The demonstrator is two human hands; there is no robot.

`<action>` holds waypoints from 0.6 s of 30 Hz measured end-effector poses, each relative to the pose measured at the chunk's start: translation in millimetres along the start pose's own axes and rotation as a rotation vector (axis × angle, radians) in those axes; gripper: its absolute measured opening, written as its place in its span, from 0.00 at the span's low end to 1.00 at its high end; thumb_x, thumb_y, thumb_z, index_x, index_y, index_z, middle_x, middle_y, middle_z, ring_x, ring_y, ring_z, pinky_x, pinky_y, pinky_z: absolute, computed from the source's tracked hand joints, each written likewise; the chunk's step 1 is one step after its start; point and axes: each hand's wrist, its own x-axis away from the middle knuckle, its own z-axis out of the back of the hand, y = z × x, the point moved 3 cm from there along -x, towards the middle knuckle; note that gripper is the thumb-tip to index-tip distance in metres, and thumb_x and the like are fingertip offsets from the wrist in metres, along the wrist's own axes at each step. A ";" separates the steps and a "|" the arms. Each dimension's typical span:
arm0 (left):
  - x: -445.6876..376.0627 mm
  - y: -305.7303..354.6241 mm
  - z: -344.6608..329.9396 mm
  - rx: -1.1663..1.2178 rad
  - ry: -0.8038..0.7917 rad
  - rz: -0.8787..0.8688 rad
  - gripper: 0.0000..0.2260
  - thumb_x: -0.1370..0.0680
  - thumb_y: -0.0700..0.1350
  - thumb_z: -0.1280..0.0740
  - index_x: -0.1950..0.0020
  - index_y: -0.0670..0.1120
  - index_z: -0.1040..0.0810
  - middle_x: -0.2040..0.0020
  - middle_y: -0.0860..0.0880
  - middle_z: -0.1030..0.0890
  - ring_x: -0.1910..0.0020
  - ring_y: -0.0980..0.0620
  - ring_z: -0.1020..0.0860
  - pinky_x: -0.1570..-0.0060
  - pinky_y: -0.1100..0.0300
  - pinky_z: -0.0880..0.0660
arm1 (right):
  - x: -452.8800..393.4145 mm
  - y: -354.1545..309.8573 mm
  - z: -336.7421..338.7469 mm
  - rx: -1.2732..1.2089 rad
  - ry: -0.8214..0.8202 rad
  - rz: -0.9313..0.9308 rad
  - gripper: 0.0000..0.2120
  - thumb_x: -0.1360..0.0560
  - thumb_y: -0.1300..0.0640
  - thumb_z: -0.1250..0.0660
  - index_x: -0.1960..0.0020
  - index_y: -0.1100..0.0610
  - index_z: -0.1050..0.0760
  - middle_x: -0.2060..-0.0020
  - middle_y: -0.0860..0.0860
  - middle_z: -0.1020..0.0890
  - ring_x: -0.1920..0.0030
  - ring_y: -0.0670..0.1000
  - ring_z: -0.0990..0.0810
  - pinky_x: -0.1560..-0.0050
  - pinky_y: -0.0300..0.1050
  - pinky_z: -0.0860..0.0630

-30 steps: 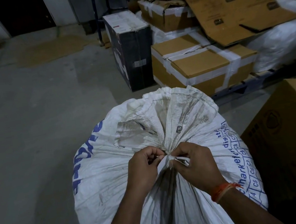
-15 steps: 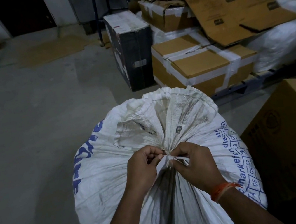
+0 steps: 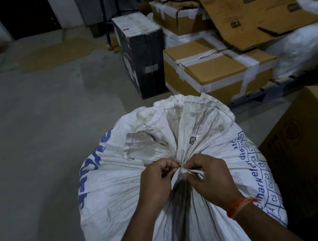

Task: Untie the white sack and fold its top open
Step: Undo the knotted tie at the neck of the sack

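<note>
A full white woven sack [image 3: 111, 192] with blue print stands right below me on the concrete floor. Its top is gathered into a tight neck, and the loose mouth fans out beyond the neck. A white tie strip [image 3: 180, 174] is knotted at the neck. My left hand [image 3: 156, 180] pinches the knot from the left with fingers curled. My right hand [image 3: 208, 177], with an orange thread band on the wrist, pinches the tie from the right. The two hands nearly touch over the knot, which they partly hide.
A dark upright carton [image 3: 141, 54] stands beyond the sack. Taped brown boxes [image 3: 219, 71] sit on a pallet at right, with flattened cardboard [image 3: 250, 5] leaning above them. Another large brown box [image 3: 313, 156] stands close on the right. Bare concrete floor [image 3: 30, 130] stretches to the left.
Hardly anything differs; both hands stay at the knot, with only slight finger movement on the tie.
</note>
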 end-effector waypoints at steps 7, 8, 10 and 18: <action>-1.1 -1.8 4.4 -0.020 0.023 0.022 0.08 0.22 0.37 0.27 0.55 0.50 0.14 0.58 0.54 0.12 0.55 0.56 0.15 0.46 0.50 0.17 | 0.1 0.9 0.0 0.004 -0.003 -0.005 0.06 0.32 0.58 0.23 0.59 0.51 0.19 0.64 0.44 0.18 0.61 0.42 0.19 0.59 0.37 0.23; -1.3 -2.4 4.7 -0.026 0.020 0.026 0.08 0.22 0.37 0.27 0.55 0.51 0.14 0.59 0.54 0.12 0.55 0.56 0.15 0.46 0.50 0.17 | 0.0 1.2 -0.3 0.001 -0.003 -0.007 0.06 0.32 0.58 0.23 0.59 0.51 0.19 0.64 0.44 0.17 0.61 0.42 0.19 0.59 0.39 0.23; -1.7 -3.4 4.7 -0.034 0.019 0.022 0.09 0.22 0.37 0.27 0.56 0.51 0.14 0.59 0.54 0.12 0.55 0.55 0.14 0.45 0.49 0.17 | 0.2 1.4 -0.3 -0.009 -0.001 -0.009 0.06 0.32 0.57 0.23 0.59 0.51 0.19 0.64 0.44 0.17 0.61 0.42 0.19 0.59 0.42 0.21; 3.2 3.9 4.0 -0.027 -0.006 0.024 0.07 0.22 0.39 0.27 0.56 0.50 0.14 0.59 0.54 0.12 0.56 0.55 0.14 0.47 0.45 0.17 | -0.3 -1.1 0.5 0.002 -0.006 -0.007 0.05 0.32 0.58 0.24 0.59 0.51 0.20 0.65 0.43 0.18 0.62 0.42 0.19 0.59 0.43 0.21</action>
